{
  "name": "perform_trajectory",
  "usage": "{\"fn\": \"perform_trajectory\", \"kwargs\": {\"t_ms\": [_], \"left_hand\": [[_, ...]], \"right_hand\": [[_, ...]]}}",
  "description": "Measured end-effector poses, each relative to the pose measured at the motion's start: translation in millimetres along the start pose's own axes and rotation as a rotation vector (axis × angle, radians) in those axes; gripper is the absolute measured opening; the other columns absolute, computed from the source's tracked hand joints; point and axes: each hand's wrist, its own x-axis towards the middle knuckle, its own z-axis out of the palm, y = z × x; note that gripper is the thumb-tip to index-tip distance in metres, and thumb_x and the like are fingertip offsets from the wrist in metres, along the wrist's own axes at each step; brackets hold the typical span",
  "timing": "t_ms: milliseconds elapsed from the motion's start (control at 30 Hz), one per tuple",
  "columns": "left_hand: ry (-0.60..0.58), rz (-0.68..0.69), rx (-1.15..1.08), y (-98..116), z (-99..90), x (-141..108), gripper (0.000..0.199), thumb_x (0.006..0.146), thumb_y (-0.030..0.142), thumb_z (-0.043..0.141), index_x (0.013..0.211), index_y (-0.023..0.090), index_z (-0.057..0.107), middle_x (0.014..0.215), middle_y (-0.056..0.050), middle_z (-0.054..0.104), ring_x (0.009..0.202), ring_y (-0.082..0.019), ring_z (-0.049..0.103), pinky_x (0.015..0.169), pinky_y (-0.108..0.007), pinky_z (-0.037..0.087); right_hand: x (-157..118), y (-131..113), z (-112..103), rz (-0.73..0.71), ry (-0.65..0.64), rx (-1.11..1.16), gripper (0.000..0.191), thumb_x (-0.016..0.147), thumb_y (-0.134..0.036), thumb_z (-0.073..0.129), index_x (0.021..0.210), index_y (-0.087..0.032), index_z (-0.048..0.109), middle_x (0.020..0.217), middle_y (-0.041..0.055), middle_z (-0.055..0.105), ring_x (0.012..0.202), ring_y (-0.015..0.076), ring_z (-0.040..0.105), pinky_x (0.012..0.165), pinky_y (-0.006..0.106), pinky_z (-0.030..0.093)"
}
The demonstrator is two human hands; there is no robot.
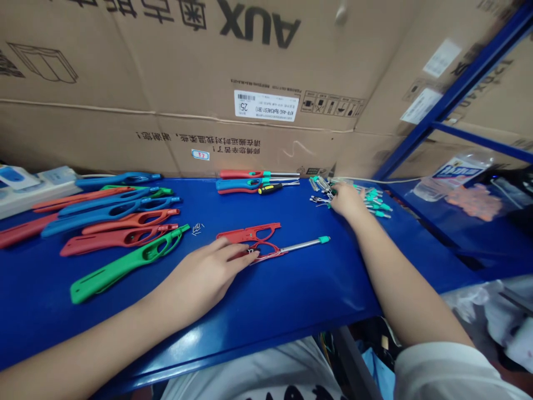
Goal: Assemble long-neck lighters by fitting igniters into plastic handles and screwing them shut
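My left hand (216, 272) rests low on the blue table, its fingers closed on the handle of an opened red lighter (270, 251) with a long metal tube and a teal tip. Just behind it lies a separate red shell half (250, 232) with a trigger loop. Over at the back right, my right hand (348, 200) reaches into a pile of small teal-tipped parts with wires (377, 203). Its fingers are bunched together among them, and what they pinch is hidden. A few tiny screws (197, 228) are scattered left of the shell half.
Several red, blue and green lighter shells (125, 239) lie at the left, beside a white power strip (37, 189). Finished-looking lighters (241, 183) and a black-yellow screwdriver (272, 189) sit near the large cardboard box (187, 83). A blue metal frame (410, 141) and plastic jar (453, 172) are right.
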Motion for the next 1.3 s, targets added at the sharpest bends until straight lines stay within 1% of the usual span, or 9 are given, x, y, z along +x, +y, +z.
{"fn": "perform_trajectory", "kwargs": {"t_ms": [133, 300, 500, 600, 667, 867, 1033, 1167, 1300], "left_hand": [[0.0, 0.004, 0.001, 0.4, -0.7, 0.9, 0.045, 0.1, 0.012, 0.042, 0.139, 0.023, 0.06, 0.131, -0.008, 0.067, 0.117, -0.029, 0.061, 0.095, -0.047, 0.057], [0.011, -0.003, -0.017, 0.1, -0.7, 0.4, 0.044, 0.1, 0.012, 0.043, 0.138, 0.024, 0.061, 0.129, -0.008, 0.068, 0.116, -0.028, 0.061, 0.094, -0.047, 0.057], [0.102, -0.038, -0.104, -0.6, 0.1, 1.9, 0.035, 0.101, 0.02, 0.049, 0.133, 0.023, 0.063, 0.128, -0.008, 0.069, 0.119, -0.026, 0.063, 0.098, -0.044, 0.056], [0.115, -0.078, -0.145, -0.9, 0.1, 2.6, 0.033, 0.099, 0.02, 0.052, 0.13, 0.021, 0.064, 0.124, -0.009, 0.071, 0.114, -0.025, 0.065, 0.097, -0.043, 0.056], [0.108, -0.089, -0.158, -1.0, -0.2, 2.4, 0.033, 0.099, 0.02, 0.053, 0.129, 0.02, 0.065, 0.122, -0.009, 0.071, 0.113, -0.025, 0.066, 0.096, -0.043, 0.057], [0.085, -0.115, -0.189, -0.8, -2.1, 2.0, 0.029, 0.099, 0.022, 0.052, 0.124, 0.018, 0.067, 0.118, -0.01, 0.072, 0.109, -0.025, 0.067, 0.094, -0.043, 0.057], [0.088, -0.132, -0.21, -0.2, -2.6, 4.0, 0.027, 0.099, 0.022, 0.052, 0.12, 0.019, 0.069, 0.116, -0.009, 0.072, 0.107, -0.025, 0.067, 0.093, -0.043, 0.058], [0.088, -0.132, -0.213, 0.0, -3.4, 3.6, 0.027, 0.099, 0.023, 0.052, 0.12, 0.02, 0.069, 0.116, -0.008, 0.072, 0.107, -0.025, 0.067, 0.093, -0.043, 0.058], [0.074, -0.137, -0.214, -0.2, -3.5, 3.0, 0.028, 0.099, 0.023, 0.052, 0.122, 0.02, 0.068, 0.117, -0.009, 0.072, 0.108, -0.025, 0.067, 0.093, -0.043, 0.057]], "right_hand": [[-1.0, -3.8, -9.2, 0.003, 0.063, 0.051, 0.036, 0.08, -0.004, 0.046, 0.102, -0.016, 0.072, 0.118, 0.0164, 0.07, 0.121, 0.0349, 0.058, 0.109, 0.063, 0.031], [-6.4, -15.8, -26.9, -0.051, 0.113, 0.187, 0.046, 0.081, -0.005, 0.044, 0.117, -0.016, 0.07, 0.126, 0.0157, 0.069, 0.117, 0.0288, 0.062, 0.103, 0.047, 0.046], [-26.9, -42.8, -33.4, -0.215, -0.103, 0.358, 0.03, 0.082, -0.011, 0.051, 0.098, -0.019, 0.075, 0.098, 0.0068, 0.077, 0.086, 0.0199, 0.071, 0.081, 0.031, 0.056], [-40.3, -50.8, -37.5, -0.358, -0.366, 0.355, 0.023, 0.08, -0.009, 0.056, 0.086, -0.02, 0.076, 0.091, 0.0069, 0.077, 0.082, 0.0208, 0.071, 0.077, 0.031, 0.055], [-46.7, -51.7, -42.1, -0.44, -0.447, 0.303, 0.026, 0.078, -0.006, 0.055, 0.086, -0.02, 0.076, 0.094, 0.0069, 0.077, 0.084, 0.0211, 0.07, 0.079, 0.032, 0.055], [-48.6, -43.1, -53.9, -0.646, -0.487, 0.241, 0.034, 0.079, -0.003, 0.048, 0.092, -0.022, 0.074, 0.102, 0.0057, 0.072, 0.09, 0.0199, 0.066, 0.084, 0.033, 0.053], [-47.2, -42.9, -52.7, -0.66, -0.527, 0.196, 0.022, 0.081, -0.009, 0.052, 0.087, -0.02, 0.071, 0.093, 0.0062, 0.07, 0.084, 0.0197, 0.065, 0.078, 0.031, 0.051], [-50.7, -42.0, -56.3, -0.663, -0.556, 0.259, 0.027, 0.08, -0.008, 0.051, 0.094, -0.021, 0.069, 0.101, 0.0058, 0.07, 0.085, 0.019, 0.065, 0.074, 0.029, 0.051], [-52.9, -38.6, -64.4, -0.645, -0.635, 0.37, 0.02, 0.085, -0.025, 0.059, 0.103, -0.021, 0.067, 0.106, 0.006, 0.071, 0.092, 0.0202, 0.066, 0.074, 0.029, 0.052]]}}
